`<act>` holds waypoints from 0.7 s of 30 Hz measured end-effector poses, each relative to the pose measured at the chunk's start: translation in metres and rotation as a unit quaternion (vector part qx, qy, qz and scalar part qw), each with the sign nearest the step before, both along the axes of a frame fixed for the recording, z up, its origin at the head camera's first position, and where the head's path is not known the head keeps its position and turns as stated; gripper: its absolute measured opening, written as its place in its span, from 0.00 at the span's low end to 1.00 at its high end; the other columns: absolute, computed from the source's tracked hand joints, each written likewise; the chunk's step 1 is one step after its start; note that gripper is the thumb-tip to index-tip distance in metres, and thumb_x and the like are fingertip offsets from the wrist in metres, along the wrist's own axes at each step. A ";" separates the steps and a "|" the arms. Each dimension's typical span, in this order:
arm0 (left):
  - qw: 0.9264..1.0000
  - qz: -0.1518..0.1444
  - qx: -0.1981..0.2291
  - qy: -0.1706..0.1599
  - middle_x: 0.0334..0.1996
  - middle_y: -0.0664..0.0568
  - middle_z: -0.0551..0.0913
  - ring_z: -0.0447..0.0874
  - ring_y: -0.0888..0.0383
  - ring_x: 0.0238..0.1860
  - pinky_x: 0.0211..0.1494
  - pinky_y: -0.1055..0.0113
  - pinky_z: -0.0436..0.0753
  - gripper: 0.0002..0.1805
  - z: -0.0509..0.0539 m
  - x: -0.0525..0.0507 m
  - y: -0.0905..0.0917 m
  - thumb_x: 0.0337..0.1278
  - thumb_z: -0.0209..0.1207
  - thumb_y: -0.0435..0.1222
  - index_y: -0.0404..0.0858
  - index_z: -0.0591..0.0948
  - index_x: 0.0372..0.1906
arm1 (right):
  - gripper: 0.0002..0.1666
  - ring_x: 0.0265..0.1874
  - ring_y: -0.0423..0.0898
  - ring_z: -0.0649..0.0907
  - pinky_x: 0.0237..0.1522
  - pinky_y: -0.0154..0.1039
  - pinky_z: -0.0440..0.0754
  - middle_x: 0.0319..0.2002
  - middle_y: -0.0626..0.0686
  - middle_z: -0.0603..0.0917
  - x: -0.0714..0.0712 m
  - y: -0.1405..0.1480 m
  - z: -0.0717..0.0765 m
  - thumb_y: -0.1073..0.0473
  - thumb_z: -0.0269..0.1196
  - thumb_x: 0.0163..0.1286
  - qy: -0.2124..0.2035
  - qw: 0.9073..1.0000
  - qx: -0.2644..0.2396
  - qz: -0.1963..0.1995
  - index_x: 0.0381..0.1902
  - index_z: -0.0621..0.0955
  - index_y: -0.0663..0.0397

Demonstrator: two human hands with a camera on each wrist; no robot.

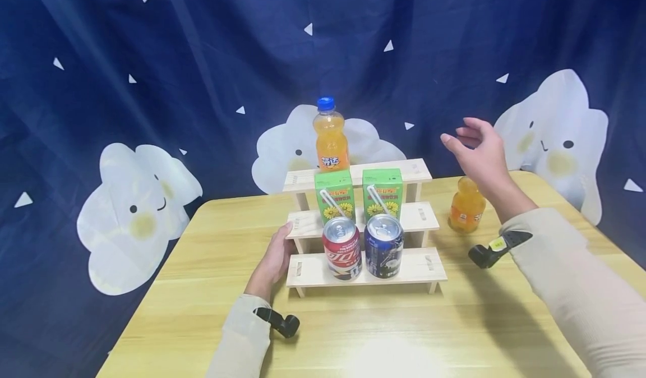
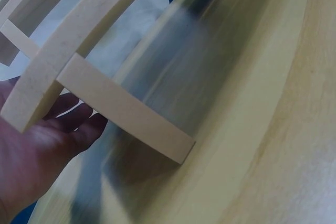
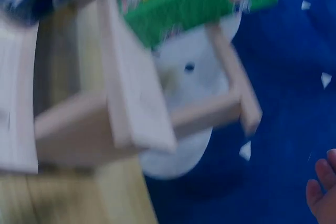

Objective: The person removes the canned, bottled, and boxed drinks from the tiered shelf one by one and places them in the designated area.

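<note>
A three-tier wooden display shelf (image 1: 419, 263) stands on the table. My left hand (image 1: 275, 257) grips the left end of its middle tier; in the left wrist view the fingers (image 2: 76, 121) reach beneath the board. On the top tier stands an orange soda bottle (image 1: 331, 139) with a blue cap. Two green drink boxes (image 1: 335, 196) with straws share the middle tier. The bottom tier holds a red soda can (image 1: 342, 249) and a dark blue can (image 1: 384, 247). Holding nothing, my right hand (image 1: 481, 153) is raised right of the shelf, fingers loosely bent.
Another orange soda bottle (image 1: 465, 210) stands on the table to the right of the shelf, its top hidden behind the right hand and wrist. The wooden table (image 1: 202, 288) runs back to a dark blue curtain (image 1: 212, 41) printed with white clouds and triangles.
</note>
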State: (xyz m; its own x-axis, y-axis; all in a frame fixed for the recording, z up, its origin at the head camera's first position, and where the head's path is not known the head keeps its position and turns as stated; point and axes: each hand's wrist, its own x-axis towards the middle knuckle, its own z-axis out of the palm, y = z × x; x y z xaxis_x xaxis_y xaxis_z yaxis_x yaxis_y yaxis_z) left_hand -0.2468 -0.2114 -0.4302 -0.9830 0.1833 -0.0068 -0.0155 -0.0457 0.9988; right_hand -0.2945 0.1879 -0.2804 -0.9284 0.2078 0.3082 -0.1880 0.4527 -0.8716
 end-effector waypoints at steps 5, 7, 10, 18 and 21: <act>1.000 0.002 0.004 -0.006 0.66 0.35 0.63 0.61 0.40 0.66 0.67 0.44 0.60 0.35 0.004 0.002 0.002 0.68 0.34 0.55 0.35 0.58 0.70 | 0.44 0.62 0.53 0.71 0.63 0.48 0.69 0.62 0.59 0.71 0.009 -0.023 0.013 0.41 0.61 0.63 0.011 0.999 -0.021 0.047 0.70 0.60 0.50; 1.000 0.003 -0.003 -0.001 0.65 0.35 0.63 0.61 0.39 0.66 0.66 0.44 0.61 0.36 0.003 0.002 0.001 0.68 0.33 0.55 0.35 0.57 0.70 | 0.43 0.62 0.52 0.71 0.63 0.49 0.69 0.62 0.58 0.71 0.011 -0.032 0.018 0.41 0.62 0.62 0.017 0.998 -0.020 0.065 0.70 0.61 0.50; 1.000 0.004 -0.011 0.001 0.65 0.35 0.63 0.62 0.40 0.66 0.66 0.44 0.62 0.37 0.001 0.002 0.000 0.68 0.32 0.56 0.35 0.57 0.71 | 0.42 0.61 0.51 0.72 0.63 0.48 0.69 0.61 0.57 0.72 0.012 -0.045 0.024 0.41 0.62 0.62 0.023 0.996 -0.013 0.086 0.69 0.62 0.49; 1.000 0.005 -0.003 -0.021 0.65 0.37 0.63 0.61 0.41 0.66 0.67 0.44 0.59 0.34 0.002 0.003 0.001 0.68 0.31 0.54 0.38 0.58 0.70 | 0.40 0.60 0.49 0.73 0.61 0.47 0.71 0.59 0.55 0.74 0.009 -0.078 0.035 0.46 0.63 0.63 0.031 0.990 -0.009 0.135 0.69 0.63 0.50; 1.000 0.004 -0.008 -0.021 0.66 0.37 0.62 0.60 0.41 0.66 0.68 0.45 0.58 0.33 0.003 0.002 0.001 0.69 0.30 0.53 0.38 0.58 0.71 | 0.38 0.58 0.49 0.75 0.59 0.47 0.73 0.58 0.55 0.75 0.008 -0.089 0.038 0.49 0.64 0.63 0.031 0.988 -0.012 0.149 0.68 0.64 0.50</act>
State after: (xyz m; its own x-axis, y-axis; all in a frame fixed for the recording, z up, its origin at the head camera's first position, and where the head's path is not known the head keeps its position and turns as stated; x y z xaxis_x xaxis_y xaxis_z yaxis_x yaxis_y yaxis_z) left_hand -0.2444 -0.2104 -0.4273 -0.9834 0.1740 -0.0517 -0.0580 -0.0310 0.9978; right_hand -0.2870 0.0990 -0.2426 -0.9288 -0.0635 0.3651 -0.3635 0.3485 -0.8640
